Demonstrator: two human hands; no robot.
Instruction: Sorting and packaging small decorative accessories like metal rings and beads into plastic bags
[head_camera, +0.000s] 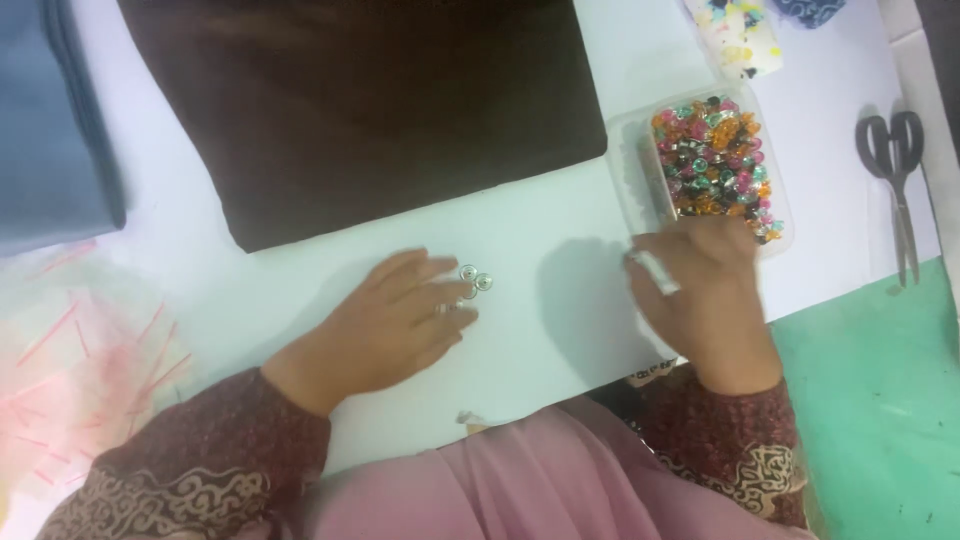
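Left hand (405, 320) lies flat, palm down, fingers loosely spread on the white sheet (560, 300); grips nothing. Fingertips touch two small round silvery buttons (476, 277), glossy, side by side. Right hand (705, 290) is curled, knuckles up, pinching a small white tube-like piece (655, 272); blurred. Just beyond it: clear plastic tray (625, 160), rounded corners, heaped with shiny orange, pink, green beads (715, 160). Dark brown cloth (370, 100), matte, folded rectangular. Grey scissors (895, 180) far right. Green tabletop (880, 400) under sheet.
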